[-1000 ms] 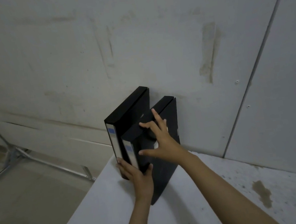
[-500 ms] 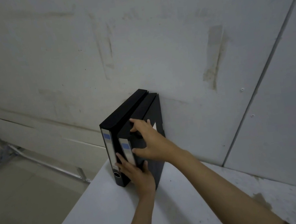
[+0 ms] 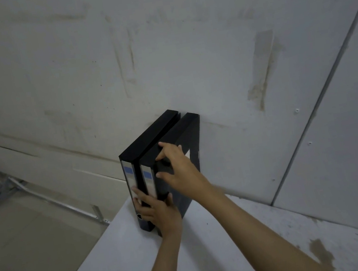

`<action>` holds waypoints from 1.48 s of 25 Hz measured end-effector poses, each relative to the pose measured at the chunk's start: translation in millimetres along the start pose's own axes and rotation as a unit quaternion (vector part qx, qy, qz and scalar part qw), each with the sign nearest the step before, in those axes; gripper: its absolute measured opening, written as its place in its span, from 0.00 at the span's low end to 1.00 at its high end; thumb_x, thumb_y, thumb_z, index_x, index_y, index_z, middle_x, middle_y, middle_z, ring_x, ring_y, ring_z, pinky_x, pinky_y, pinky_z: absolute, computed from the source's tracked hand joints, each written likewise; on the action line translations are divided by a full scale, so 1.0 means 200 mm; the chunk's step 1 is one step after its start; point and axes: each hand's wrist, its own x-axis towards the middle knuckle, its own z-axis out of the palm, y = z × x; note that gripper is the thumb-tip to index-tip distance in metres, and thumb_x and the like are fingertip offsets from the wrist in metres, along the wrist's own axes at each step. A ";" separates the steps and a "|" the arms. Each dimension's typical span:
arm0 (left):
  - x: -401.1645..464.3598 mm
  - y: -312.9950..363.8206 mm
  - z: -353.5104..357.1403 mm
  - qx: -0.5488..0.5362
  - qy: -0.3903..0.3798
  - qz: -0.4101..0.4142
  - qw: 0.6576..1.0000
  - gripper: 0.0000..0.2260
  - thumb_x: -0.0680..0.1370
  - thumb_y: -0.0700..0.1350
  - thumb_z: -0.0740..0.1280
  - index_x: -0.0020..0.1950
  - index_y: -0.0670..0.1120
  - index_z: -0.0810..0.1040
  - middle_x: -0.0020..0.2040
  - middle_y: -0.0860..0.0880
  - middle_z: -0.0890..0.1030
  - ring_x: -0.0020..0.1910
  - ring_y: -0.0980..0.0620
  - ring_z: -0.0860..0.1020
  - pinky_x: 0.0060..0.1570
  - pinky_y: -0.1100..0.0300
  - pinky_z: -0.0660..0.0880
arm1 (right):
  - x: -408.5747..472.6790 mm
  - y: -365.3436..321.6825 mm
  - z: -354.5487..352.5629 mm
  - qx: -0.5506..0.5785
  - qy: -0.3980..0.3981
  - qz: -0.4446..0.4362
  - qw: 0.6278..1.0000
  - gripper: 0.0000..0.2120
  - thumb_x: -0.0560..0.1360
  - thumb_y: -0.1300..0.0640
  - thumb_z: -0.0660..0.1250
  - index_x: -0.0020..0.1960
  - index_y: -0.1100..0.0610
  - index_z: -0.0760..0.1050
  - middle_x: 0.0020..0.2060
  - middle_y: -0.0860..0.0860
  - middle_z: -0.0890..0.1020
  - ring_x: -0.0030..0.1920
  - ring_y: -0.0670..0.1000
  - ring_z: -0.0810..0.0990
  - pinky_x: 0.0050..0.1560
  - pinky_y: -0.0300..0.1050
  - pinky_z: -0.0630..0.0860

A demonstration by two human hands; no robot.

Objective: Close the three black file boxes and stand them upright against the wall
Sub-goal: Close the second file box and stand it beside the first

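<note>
Two boxes (image 3: 151, 160) upright at frame centre, side by side, touching, labelled spines toward me, long axis vertical, far edges at wall (image 3: 208, 61). Third box not in view. Right box (image 3: 173, 136) directly ahead of both my hands. My left hand (image 3: 159, 210) lower, fingers spread flat across both spines near base, thumb round right box corner. My right hand (image 3: 178, 170) higher, fingers splayed, pressing right box's upper side and top edge. Neither hand clenched. Tabletop (image 3: 146, 267) edge just left of boxes. Next, judged: push straight toward wall; right hand nearer top.

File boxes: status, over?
Left hand flat on spines, right hand pressing right box. Two file boxes upright at wall, left box alongside. Third unseen.
</note>
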 end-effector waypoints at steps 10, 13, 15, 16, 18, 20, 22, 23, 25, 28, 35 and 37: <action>0.02 0.05 -0.14 -0.023 -0.045 0.018 0.999 0.40 0.69 0.38 0.72 0.73 0.40 0.52 0.72 0.34 0.56 0.69 0.33 0.59 0.68 0.38 0.60 | -0.09 -0.04 0.03 -0.019 -0.041 0.082 0.996 0.39 0.71 0.60 0.68 0.70 0.39 0.47 0.74 0.46 0.33 0.75 0.59 0.37 0.72 0.64 0.56; 0.00 0.08 -0.19 -0.039 -0.054 0.030 0.997 0.38 0.69 0.37 0.71 0.73 0.44 0.52 0.71 0.35 0.56 0.68 0.34 0.60 0.66 0.36 0.63 | -0.17 -0.10 0.02 -0.015 -0.032 0.091 0.995 0.40 0.72 0.59 0.67 0.70 0.37 0.45 0.74 0.48 0.35 0.74 0.56 0.34 0.73 0.64 0.52; -0.04 0.11 -0.22 -0.059 -0.056 0.026 0.996 0.37 0.70 0.38 0.70 0.73 0.45 0.53 0.72 0.36 0.56 0.69 0.35 0.59 0.66 0.37 0.63 | -0.23 -0.13 -0.01 -0.012 -0.030 0.094 0.995 0.39 0.72 0.58 0.66 0.70 0.38 0.45 0.75 0.50 0.37 0.74 0.52 0.35 0.74 0.61 0.49; -0.06 0.12 -0.23 -0.067 -0.057 0.026 0.996 0.36 0.70 0.37 0.69 0.72 0.45 0.53 0.72 0.37 0.55 0.69 0.35 0.59 0.66 0.37 0.63 | -0.26 -0.14 -0.02 -0.007 -0.031 0.099 0.995 0.38 0.72 0.58 0.66 0.71 0.39 0.46 0.75 0.50 0.38 0.74 0.51 0.36 0.74 0.59 0.49; -0.12 0.15 -0.25 -0.081 -0.064 0.033 0.994 0.34 0.71 0.35 0.69 0.71 0.45 0.55 0.72 0.37 0.55 0.69 0.35 0.58 0.66 0.40 0.62 | -0.34 -0.16 -0.06 0.001 -0.035 0.111 0.993 0.36 0.74 0.56 0.65 0.71 0.41 0.47 0.75 0.50 0.40 0.74 0.48 0.38 0.74 0.53 0.47; -0.21 0.17 -0.26 -0.093 -0.081 0.028 0.992 0.31 0.72 0.35 0.67 0.71 0.44 0.55 0.73 0.38 0.54 0.71 0.36 0.55 0.66 0.42 0.60 | -0.44 -0.14 -0.10 -0.002 -0.032 0.117 0.993 0.34 0.74 0.53 0.64 0.71 0.40 0.47 0.75 0.50 0.41 0.74 0.48 0.39 0.71 0.48 0.47; -0.30 0.19 -0.24 -0.098 -0.098 0.010 0.990 0.30 0.73 0.35 0.66 0.71 0.44 0.55 0.73 0.39 0.52 0.70 0.37 0.55 0.66 0.42 0.60 | -0.58 -0.11 -0.15 -0.012 -0.026 0.124 0.992 0.33 0.75 0.53 0.64 0.70 0.40 0.47 0.75 0.51 0.42 0.73 0.45 0.40 0.69 0.45 0.46; -0.33 0.19 -0.22 -0.098 -0.107 0.005 0.989 0.30 0.73 0.36 0.66 0.71 0.46 0.55 0.73 0.39 0.52 0.70 0.36 0.55 0.66 0.41 0.60 | -0.66 -0.09 -0.19 -0.018 -0.026 0.130 0.991 0.33 0.75 0.52 0.63 0.71 0.42 0.46 0.75 0.51 0.43 0.72 0.44 0.40 0.69 0.43 0.46; -0.39 0.22 -0.18 -0.089 -0.130 -0.002 0.988 0.30 0.74 0.38 0.65 0.71 0.48 0.55 0.74 0.39 0.51 0.70 0.35 0.56 0.67 0.39 0.61 | -0.81 -0.03 -0.26 -0.026 -0.033 0.152 0.988 0.33 0.76 0.52 0.62 0.72 0.45 0.45 0.75 0.51 0.43 0.72 0.43 0.39 0.70 0.43 0.45; -0.43 0.29 -0.17 -0.097 -0.170 -0.025 0.980 0.28 0.77 0.40 0.62 0.73 0.47 0.54 0.75 0.39 0.50 0.71 0.36 0.58 0.68 0.43 0.61 | -1.02 0.08 -0.42 -0.037 -0.055 0.194 0.979 0.33 0.76 0.51 0.62 0.73 0.46 0.44 0.75 0.50 0.44 0.75 0.49 0.41 0.72 0.48 0.46; -0.54 0.33 -0.17 -0.135 -0.195 -0.078 0.968 0.27 0.79 0.42 0.59 0.74 0.45 0.50 0.76 0.39 0.54 0.71 0.40 0.61 0.68 0.48 0.61 | -1.26 0.20 -0.61 -0.011 -0.043 0.243 0.969 0.30 0.77 0.53 0.61 0.72 0.51 0.47 0.73 0.52 0.53 0.72 0.51 0.55 0.72 0.47 0.52; -0.60 0.30 -0.14 -0.122 -0.229 -0.084 0.962 0.26 0.79 0.43 0.58 0.73 0.46 0.51 0.75 0.40 0.56 0.70 0.40 0.62 0.70 0.46 0.62 | -1.31 0.21 -0.62 0.001 -0.038 0.248 0.968 0.30 0.77 0.52 0.60 0.72 0.51 0.47 0.74 0.51 0.52 0.72 0.51 0.55 0.73 0.49 0.52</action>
